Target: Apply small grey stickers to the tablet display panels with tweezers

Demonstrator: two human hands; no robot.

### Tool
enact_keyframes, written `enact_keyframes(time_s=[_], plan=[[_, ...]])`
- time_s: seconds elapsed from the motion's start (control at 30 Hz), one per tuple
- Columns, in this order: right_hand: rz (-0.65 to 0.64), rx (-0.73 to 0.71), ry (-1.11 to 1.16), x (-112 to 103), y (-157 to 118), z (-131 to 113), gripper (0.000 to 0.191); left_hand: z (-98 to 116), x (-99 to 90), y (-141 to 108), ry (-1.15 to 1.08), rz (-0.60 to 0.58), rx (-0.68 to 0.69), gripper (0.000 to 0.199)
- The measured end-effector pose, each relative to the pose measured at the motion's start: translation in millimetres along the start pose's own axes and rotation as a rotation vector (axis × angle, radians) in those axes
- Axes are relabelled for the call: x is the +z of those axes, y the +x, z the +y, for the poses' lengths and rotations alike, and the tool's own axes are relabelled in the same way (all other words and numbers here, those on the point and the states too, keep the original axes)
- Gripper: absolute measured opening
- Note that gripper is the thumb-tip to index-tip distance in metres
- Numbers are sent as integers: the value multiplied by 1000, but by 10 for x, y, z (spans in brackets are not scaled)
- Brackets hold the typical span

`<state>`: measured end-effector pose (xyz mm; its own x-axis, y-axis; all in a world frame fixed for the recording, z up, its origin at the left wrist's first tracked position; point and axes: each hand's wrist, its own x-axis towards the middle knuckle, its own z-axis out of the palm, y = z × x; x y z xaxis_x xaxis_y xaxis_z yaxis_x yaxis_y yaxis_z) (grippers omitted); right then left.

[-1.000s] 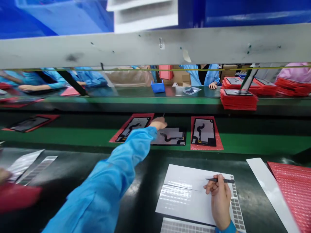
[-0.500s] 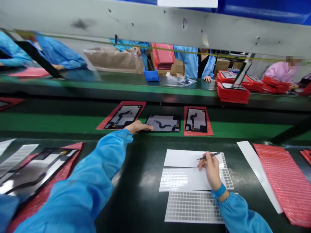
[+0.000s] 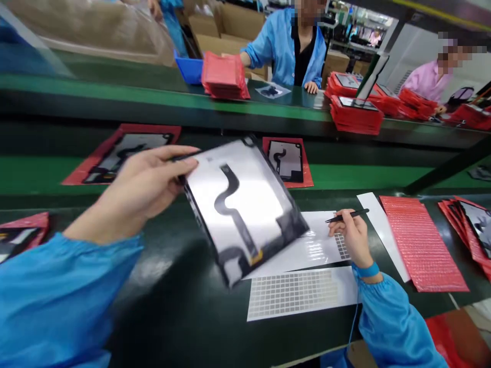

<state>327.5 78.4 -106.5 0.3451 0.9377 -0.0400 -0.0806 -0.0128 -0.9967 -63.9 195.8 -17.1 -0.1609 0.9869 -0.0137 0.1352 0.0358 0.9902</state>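
Pinched by its upper left corner, a screen panel [image 3: 253,199] with a curved dark flex cable hangs tilted in the air from my left hand [image 3: 153,179]. My right hand [image 3: 355,235] is closed on black tweezers [image 3: 347,216], over the right end of white sheets [image 3: 320,237]. Below these sheets lies a label sheet [image 3: 291,291] with rows of small grey squares. The panel covers part of the white sheets.
Panels on red pouches lie on the green strip, at left [image 3: 130,148] and centre [image 3: 289,158]. A red bubble pouch [image 3: 422,240] lies at right beside a white strip [image 3: 383,230]. People in blue and pink work across the bench, near stacked red pouches [image 3: 356,115].
My left hand has lifted the panel off the green strip and brought it nearer. The view has shifted. Across the bench, the held red stack is now lower, at the bench top.
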Motion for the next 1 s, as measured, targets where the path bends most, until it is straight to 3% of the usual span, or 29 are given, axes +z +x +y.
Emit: enact_keyframes(time_s=[0.13, 0.23, 0.4, 0.6, 0.7, 0.87, 0.93, 1.0], plan=[[-62, 18, -242, -405, 89, -13, 49, -309, 560, -393, -36, -427, -259, 61], [-104, 37, -347, -611, 157, 31, 50, -640, 903, -483, 31, -600, -290, 58], [-129, 101, -360, -821, 228, 136, 50, -994, 1081, -413, 147, -607, -254, 50], [-162, 139, -353, -908, 222, 195, 50, -1105, 1067, -379, 232, -637, -292, 56], [-174, 143, -343, -924, 250, 194, 50, -1115, 1061, -371, 444, -613, -120, 54], [-227, 148, -369, -1005, 318, 240, 45, -1015, 1101, -496, 1036, -349, 329, 51], [-233, 134, -393, -1055, 327, 282, 41, -953, 1234, -642, 1043, -330, 459, 45], [-224, 116, -408, -1101, 326, 320, 37, -919, 1457, -812, 918, -424, 586, 39]])
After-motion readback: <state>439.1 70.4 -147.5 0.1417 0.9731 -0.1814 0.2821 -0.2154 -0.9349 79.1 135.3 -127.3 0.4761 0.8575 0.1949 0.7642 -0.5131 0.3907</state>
